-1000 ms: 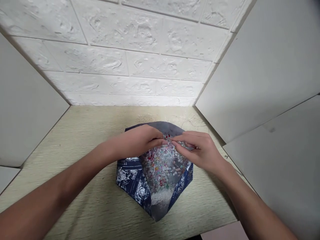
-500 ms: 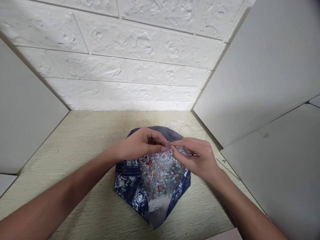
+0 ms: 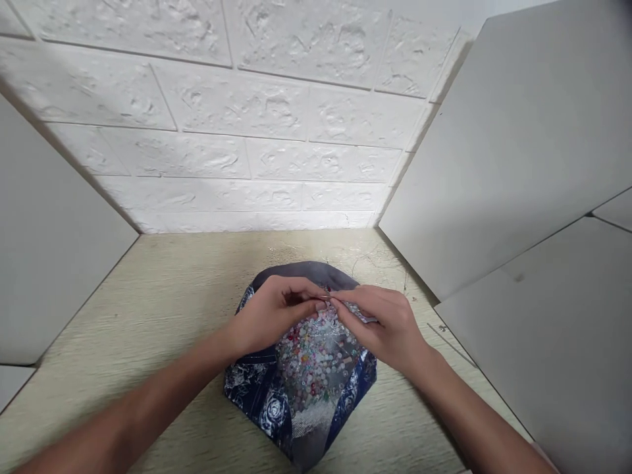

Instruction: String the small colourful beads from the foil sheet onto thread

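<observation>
A dark blue cloth with a white floral print lies on the wooden table, its grey inner side up. On it rests a heap of small mixed beads, white, clear, red and green. My left hand and my right hand meet above the far edge of the heap. Both are pinched, fingertips touching at the middle. What they pinch is too small to make out. Thin clear thread lies tangled behind the cloth.
A white brick-pattern wall closes the back of the table. Grey boards stand on the left and on the right, boxing in the work area.
The view has tilted up a little, so hands and cloth sit lower in the picture. Both hands stay pinched together over the beads, with only slight finger movement.
</observation>
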`<state>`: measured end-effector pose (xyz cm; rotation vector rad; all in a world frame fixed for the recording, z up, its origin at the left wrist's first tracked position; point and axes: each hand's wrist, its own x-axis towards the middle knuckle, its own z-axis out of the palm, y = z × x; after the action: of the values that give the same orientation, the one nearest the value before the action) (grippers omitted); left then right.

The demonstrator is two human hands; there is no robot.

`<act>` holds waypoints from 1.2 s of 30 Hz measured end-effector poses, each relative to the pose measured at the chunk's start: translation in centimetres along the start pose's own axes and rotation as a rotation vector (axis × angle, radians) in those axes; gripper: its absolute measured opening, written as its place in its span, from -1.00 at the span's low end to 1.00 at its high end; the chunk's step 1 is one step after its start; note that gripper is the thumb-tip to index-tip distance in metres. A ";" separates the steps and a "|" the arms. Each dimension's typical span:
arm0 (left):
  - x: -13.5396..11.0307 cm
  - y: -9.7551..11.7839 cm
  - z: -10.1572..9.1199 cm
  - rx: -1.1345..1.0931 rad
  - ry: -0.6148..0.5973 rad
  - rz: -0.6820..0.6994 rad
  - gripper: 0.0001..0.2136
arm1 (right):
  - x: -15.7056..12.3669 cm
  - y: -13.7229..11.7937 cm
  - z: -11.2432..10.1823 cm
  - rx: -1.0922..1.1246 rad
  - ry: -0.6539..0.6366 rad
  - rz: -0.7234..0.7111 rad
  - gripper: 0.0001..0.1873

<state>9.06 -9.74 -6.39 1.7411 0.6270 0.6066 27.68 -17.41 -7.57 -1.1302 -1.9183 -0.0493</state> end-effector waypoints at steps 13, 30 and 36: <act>-3.2 -1.7 0.9 -0.002 0.251 0.050 -0.93 | 0.2 -0.6 0.0 -0.004 -0.043 -0.033 -0.82; -2.9 -1.7 1.2 -0.107 0.270 -0.041 -0.84 | 0.2 -1.0 0.2 -0.116 -0.124 -0.012 -0.85; -2.9 -2.1 1.2 -0.118 0.265 -0.044 -0.88 | 0.0 -1.0 0.3 -0.105 -0.141 -0.019 -0.85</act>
<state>7.60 -12.07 -8.93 1.5452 0.7952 0.8353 26.71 -17.86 -7.34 -1.2134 -2.0720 -0.0832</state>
